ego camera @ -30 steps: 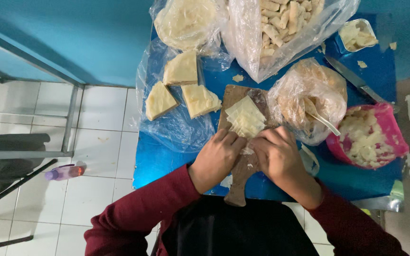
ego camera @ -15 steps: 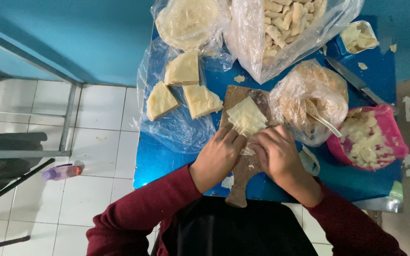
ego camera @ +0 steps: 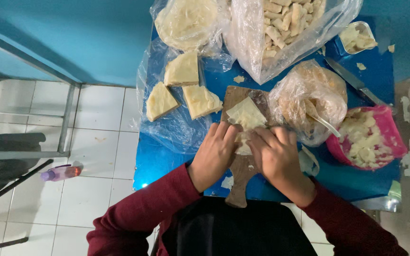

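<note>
Pressing pale wrapper (ego camera: 246, 115), both hands (ego camera: 245, 154) on board (ego camera: 237, 189)

Bags (ego camera: 309, 102) ahead; left tabletop (ego camera: 155, 161) free.

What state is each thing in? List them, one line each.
Pale triangular dough sheet: flat on the wooden board, near edge being folded.
Left hand: fingers pressing the sheet.
Right hand: fingers pressing the sheet.
Pink plastic bowl: filled with pale filling.
Clear bag of rolled pieces: open.
</note>
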The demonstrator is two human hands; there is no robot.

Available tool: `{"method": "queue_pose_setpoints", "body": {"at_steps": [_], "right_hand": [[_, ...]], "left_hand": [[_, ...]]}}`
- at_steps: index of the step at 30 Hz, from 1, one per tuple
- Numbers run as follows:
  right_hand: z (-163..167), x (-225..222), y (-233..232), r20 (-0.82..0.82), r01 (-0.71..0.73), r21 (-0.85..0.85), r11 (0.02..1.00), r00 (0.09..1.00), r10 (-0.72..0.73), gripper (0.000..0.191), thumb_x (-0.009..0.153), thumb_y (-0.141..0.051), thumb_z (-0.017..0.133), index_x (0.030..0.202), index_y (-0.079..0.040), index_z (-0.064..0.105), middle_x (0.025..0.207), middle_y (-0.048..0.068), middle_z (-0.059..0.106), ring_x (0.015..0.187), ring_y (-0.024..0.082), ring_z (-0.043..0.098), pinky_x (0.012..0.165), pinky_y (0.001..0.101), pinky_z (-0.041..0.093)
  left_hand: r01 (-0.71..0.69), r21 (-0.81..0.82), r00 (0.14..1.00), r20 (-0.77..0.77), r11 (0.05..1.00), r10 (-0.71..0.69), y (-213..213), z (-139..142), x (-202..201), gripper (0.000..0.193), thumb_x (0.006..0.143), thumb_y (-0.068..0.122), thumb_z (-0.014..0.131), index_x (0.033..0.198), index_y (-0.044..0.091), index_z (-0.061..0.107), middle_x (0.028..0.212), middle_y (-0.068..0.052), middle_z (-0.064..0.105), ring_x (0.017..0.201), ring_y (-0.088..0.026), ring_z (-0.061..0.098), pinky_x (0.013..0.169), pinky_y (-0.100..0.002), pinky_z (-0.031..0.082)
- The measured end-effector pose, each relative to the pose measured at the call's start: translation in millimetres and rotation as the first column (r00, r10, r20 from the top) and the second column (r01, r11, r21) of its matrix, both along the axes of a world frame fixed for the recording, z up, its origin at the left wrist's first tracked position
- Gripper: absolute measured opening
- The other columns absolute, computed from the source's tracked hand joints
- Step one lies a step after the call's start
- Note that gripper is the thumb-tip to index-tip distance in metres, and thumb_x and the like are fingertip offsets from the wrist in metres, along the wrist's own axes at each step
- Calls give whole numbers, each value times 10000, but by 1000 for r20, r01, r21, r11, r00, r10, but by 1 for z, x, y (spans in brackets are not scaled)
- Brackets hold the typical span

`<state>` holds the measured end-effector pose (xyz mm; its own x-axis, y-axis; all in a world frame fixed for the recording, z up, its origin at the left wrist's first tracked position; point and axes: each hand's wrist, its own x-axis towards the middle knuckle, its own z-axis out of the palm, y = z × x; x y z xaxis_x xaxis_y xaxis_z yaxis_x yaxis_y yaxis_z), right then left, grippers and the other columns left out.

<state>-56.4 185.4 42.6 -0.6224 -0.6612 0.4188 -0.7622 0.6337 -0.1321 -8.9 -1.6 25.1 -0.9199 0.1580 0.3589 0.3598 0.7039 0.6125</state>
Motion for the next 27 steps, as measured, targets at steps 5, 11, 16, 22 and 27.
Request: {"method": "queue_pose_setpoints", "body": {"at_steps": [5,11,16,22,27], "right_hand": [[-12,-25,4,213,41,-184,982,977,-1,163,891,-185,766,1016,-84,747,1110,73,665,999,283,594,887,404,458],[-24,-42,33,747,245,-391,887,648,150,219,944,-110,683,1133,-1,697,1183,46,647,967,124,628,821,232,509],[-27,-35,51,825,241,-481,843,449,343,208,990,-80,636,1143,50,694,1251,71,616,1106,124,613,933,254,504],[-18,-23,60,843,292,-521,802,320,431,205,997,-109,645,1132,36,698,1276,98,595,1119,143,600,938,275,501],[5,-17,57,749,129,-531,837,533,393,270,962,-186,695,1163,-6,685,1311,101,593,1182,170,616,951,300,524]], "left_hand": [[-4,-20,1000,18,1000,5,0,-2,-1,379,852,40,696,1200,-5,554,1090,-164,547,1005,-377,513,892,-457,446],[-21,74,1000,0,997,21,1,11,-3,379,891,63,695,1241,13,561,1094,-165,563,1013,-379,534,900,-461,462],[159,332,986,-108,930,-130,1,31,-3,423,933,72,692,1346,40,606,1282,-178,633,1125,-380,617,964,-442,518],[218,346,976,-93,912,-198,8,47,-12,288,952,40,701,1237,61,669,1167,-140,680,1063,-349,684,924,-412,573],[240,373,968,-27,896,-248,18,49,-13,320,894,-13,684,1203,68,706,1076,-159,663,1004,-351,675,871,-408,565]]}}
